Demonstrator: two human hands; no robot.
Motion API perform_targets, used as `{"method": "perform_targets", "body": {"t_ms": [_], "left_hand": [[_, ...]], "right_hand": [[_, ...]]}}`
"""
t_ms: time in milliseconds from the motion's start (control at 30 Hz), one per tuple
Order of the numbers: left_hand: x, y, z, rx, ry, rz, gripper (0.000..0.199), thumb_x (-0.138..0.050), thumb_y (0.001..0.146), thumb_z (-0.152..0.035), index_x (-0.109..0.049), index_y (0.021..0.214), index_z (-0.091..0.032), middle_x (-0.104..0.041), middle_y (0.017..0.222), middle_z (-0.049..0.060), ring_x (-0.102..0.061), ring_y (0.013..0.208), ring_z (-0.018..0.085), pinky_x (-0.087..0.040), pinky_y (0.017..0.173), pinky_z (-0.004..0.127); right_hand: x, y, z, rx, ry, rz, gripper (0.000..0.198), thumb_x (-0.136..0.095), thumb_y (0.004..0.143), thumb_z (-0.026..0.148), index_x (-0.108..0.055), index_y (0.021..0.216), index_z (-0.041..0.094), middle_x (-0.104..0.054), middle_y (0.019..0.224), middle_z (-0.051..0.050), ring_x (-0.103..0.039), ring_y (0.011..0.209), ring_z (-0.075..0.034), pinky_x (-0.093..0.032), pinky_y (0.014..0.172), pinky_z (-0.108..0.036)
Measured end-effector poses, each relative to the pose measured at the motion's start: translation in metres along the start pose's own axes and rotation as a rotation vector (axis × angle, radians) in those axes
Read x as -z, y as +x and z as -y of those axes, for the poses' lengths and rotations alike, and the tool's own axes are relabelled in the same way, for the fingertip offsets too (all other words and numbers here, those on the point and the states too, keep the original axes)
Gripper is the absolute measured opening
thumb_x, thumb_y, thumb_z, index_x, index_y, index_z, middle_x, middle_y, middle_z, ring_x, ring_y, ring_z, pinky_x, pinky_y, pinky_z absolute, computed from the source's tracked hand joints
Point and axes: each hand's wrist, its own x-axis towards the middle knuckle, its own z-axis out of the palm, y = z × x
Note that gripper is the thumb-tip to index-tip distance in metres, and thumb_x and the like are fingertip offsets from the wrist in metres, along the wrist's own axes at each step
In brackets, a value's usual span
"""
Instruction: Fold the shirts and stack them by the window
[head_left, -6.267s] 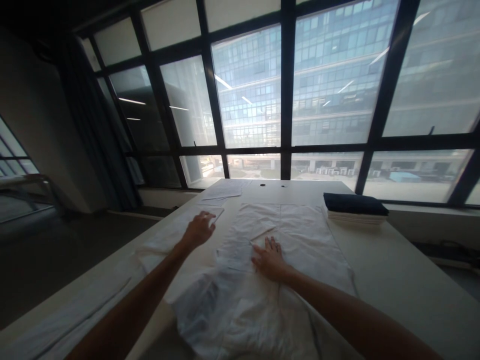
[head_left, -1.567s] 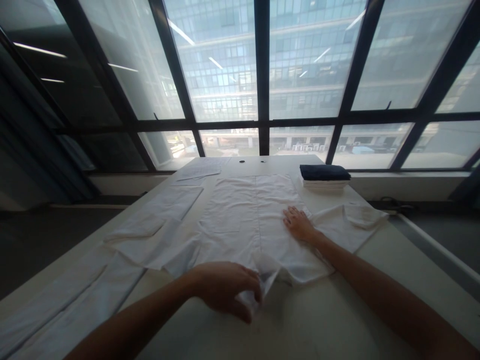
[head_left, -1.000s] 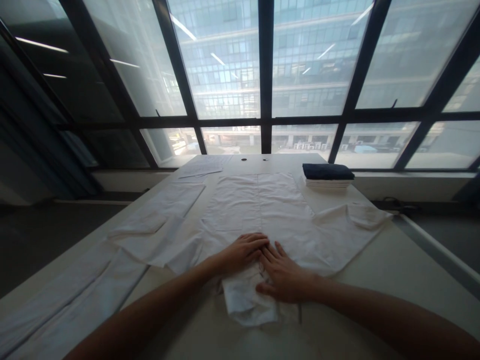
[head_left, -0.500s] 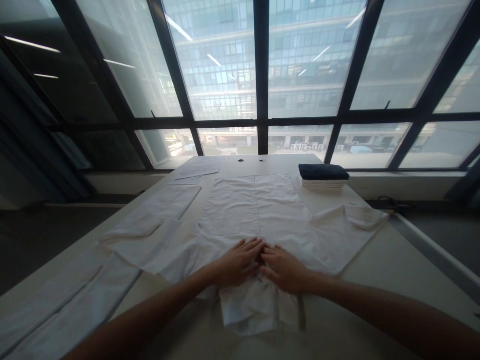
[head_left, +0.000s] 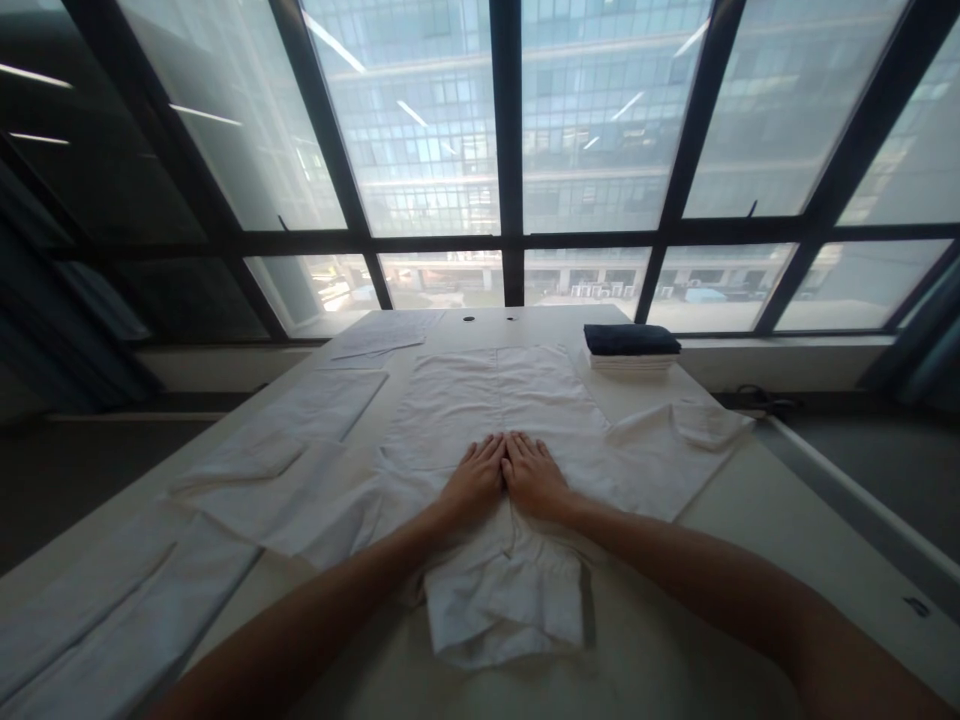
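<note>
Dim room, lit from tall, dark-framed windows [head_left: 585, 120] beyond a long white table [head_left: 780, 510]. At far left hangs a blue curtain [head_left: 52, 320], gathered to one side, probably so that daylight reaches the table. Along the table's left edge lie long white pieces of cloth [head_left: 82, 610]; where they end and the central garment begins is hard to tell. Behind them, near the windows, are some papers [head_left: 382, 336], perhaps set there to leave working room.

In the middle lies a white garment [head_left: 450, 405], mostly flat, a seam running down its centre. Its near end [head_left: 510, 610] is bunched towards the person. On the garment, left of the seam, rests the left hand [head_left: 476, 472], palm down, its fingers stretched out and close together. Just beside it, index fingers seeming to touch, the right hand [head_left: 532, 474] lies likewise, fingers straight and only slightly parted. Neither hand grips anything; both appear to press the cloth against the table.

To the right, a sleeve [head_left: 679, 450] spreads outward, presumably to lie smooth. Behind it, a dark folded cloth [head_left: 631, 340] sits squarely on white folded cloths [head_left: 631, 362], perhaps stacked for tidiness.
</note>
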Motion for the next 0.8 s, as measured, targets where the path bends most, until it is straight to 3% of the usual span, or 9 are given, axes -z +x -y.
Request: {"method": "perform_targets", "body": {"t_ms": [167,300,433,533,667,800], "left_hand": [[0.006,-0.006,0.004,0.068,0.04,-0.043,0.061,-0.034,0.104,-0.042,-0.027,0.16,-0.017,-0.017,0.168,0.011,-0.009,0.155,0.03,-0.013,0.123,0.056],[0.013,-0.018,0.035,0.169,0.052,-0.002,0.065,-0.032,0.104,-0.053,-0.023,0.161,-0.023,-0.021,0.167,0.009,-0.011,0.155,0.03,-0.013,0.123,0.057],[0.026,-0.036,0.087,0.35,0.123,0.028,0.063,-0.027,0.106,-0.052,-0.029,0.159,-0.018,-0.025,0.165,0.013,-0.015,0.154,0.033,-0.017,0.121,0.057],[0.033,-0.051,0.117,0.386,0.19,0.023,0.063,-0.025,0.106,-0.048,-0.034,0.157,-0.012,-0.029,0.163,0.015,-0.022,0.152,0.033,-0.02,0.122,0.053],[0.034,-0.06,0.13,0.38,0.223,-0.006,0.062,-0.028,0.106,-0.045,-0.037,0.155,-0.008,-0.032,0.162,0.016,-0.026,0.151,0.034,-0.024,0.121,0.051],[0.031,-0.057,0.128,0.374,0.214,-0.033,0.06,-0.032,0.105,-0.043,-0.041,0.153,-0.009,-0.035,0.16,0.017,-0.029,0.15,0.035,-0.026,0.12,0.054]], "right_hand": [[0.008,-0.008,-0.026,-0.06,-0.046,0.049,0.067,-0.029,0.104,0.051,-0.031,0.158,0.011,-0.021,0.166,-0.016,-0.014,0.154,-0.029,-0.011,0.122,-0.051],[0.015,-0.015,-0.053,-0.091,-0.081,0.087,0.065,-0.029,0.104,0.052,-0.03,0.159,0.018,-0.017,0.167,-0.013,-0.012,0.155,-0.028,-0.009,0.122,-0.052],[0.02,-0.02,-0.083,-0.148,-0.131,0.081,0.064,-0.028,0.104,0.052,-0.03,0.159,0.02,-0.019,0.167,-0.012,-0.014,0.154,-0.028,-0.012,0.122,-0.052],[0.023,-0.021,-0.106,-0.205,-0.212,0.026,0.062,-0.029,0.105,0.05,-0.033,0.158,0.018,-0.025,0.165,-0.015,-0.02,0.153,-0.03,-0.015,0.122,-0.05],[0.024,-0.018,-0.128,-0.256,-0.308,-0.027,0.06,-0.031,0.105,0.045,-0.038,0.155,0.014,-0.033,0.162,-0.018,-0.025,0.151,-0.031,-0.017,0.121,-0.049],[0.025,-0.016,-0.132,-0.288,-0.328,-0.05,0.059,-0.032,0.105,0.044,-0.04,0.154,0.013,-0.034,0.161,-0.019,-0.027,0.15,-0.031,-0.019,0.12,-0.051]]}}
